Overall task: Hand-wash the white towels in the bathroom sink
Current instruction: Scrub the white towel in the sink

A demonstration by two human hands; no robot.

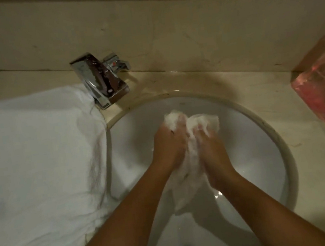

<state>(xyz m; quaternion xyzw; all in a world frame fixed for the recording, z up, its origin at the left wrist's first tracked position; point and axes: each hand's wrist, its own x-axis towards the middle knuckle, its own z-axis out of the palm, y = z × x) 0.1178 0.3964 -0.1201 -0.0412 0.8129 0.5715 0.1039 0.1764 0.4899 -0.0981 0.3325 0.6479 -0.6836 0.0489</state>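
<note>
Over sink [257,131]: both hands [169,144] [212,147] grip towel [187,161], mid-basin.

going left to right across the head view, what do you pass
large white towel → chrome faucet → left hand → right hand, both gripping the wet towel in the sink → pink container

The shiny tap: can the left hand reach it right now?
Probably yes, once it lets go: the left hand grips the wet towel, but nothing stands between it and the tap.
</note>
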